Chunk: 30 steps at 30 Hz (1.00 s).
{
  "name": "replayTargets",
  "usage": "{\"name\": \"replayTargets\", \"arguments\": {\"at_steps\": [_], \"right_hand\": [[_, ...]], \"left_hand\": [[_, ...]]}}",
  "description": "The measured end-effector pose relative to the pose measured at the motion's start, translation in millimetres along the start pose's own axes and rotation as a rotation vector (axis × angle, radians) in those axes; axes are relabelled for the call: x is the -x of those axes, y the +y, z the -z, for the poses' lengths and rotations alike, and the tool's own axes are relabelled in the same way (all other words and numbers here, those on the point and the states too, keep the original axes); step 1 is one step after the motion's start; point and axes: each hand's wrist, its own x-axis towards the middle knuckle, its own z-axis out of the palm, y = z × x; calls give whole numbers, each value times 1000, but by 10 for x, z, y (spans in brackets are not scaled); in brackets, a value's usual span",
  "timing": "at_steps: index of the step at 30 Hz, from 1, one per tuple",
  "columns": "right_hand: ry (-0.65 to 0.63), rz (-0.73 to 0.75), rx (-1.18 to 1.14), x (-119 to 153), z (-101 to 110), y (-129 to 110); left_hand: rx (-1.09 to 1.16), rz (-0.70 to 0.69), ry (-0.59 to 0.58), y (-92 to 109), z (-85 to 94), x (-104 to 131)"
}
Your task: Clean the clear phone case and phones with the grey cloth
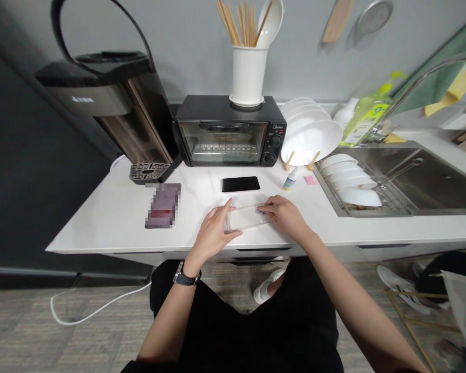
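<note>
A clear phone case (245, 218) lies flat on the white counter in front of me. Its left end sits between the thumb and fingers of my left hand (213, 231), which steadies it. Over the right end, my right hand (282, 213) has its fingers pinched together at the case's surface. A small dark bit shows at those fingertips, too small to name. Just beyond the case rests a phone (241, 184) with a black screen. A small white bottle with a colourful label (290, 179) stands past my right hand, beside a pink slip (310, 180).
A blurred purple packet (163, 206) lies left on the counter (101, 223), near a water dispenser (140, 119). Behind stands a toaster oven (225, 140) bearing a chopstick holder (249, 72). White plates (310, 140) and a sink (431, 176) are right. Another person's shoe (399, 290) shows below.
</note>
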Motion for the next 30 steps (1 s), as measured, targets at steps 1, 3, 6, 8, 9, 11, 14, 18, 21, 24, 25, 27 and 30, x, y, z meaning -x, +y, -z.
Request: {"name": "replayTargets", "arguments": {"at_steps": [1,3,6,8,9,11,14,18,21,24,25,27,30], "right_hand": [[-19,-33,21,-38,7,-24],[-31,-100,59,-103,-10,-94],[-30,-124,76,-167,-93,-228],[-21,-95,28,-206,-171,-327],[-15,-74,-11,-230,-213,-377],[-2,-17,-111,-294,-298,-474],[-1,104,-291,-401,-390,-582],[-78,221,-472,-464,-366,-617],[-188,266,-544,-436,-248,-589],[-268,256,-543,-377,-104,-524],[-280,243,-527,-351,-57,-489],[-284,215,-479,-285,34,-395],[-254,165,-374,-147,156,-223]], "left_hand": [[8,3,-1,1,1,-5],[17,2,-3,7,4,-11],[22,-8,-6,16,10,-21],[25,-11,-9,17,12,-29],[28,-12,-10,14,12,-33],[34,-9,-11,5,7,-38],[36,-4,-3,-15,-4,-36],[21,-21,-8,-28,-2,-23],[13,-28,-14,-22,7,-20],[6,-36,-21,-14,11,-22],[1,-38,-23,-13,12,-22],[-10,-39,-27,-14,12,-23],[-21,-34,-34,-13,16,-24]]}}
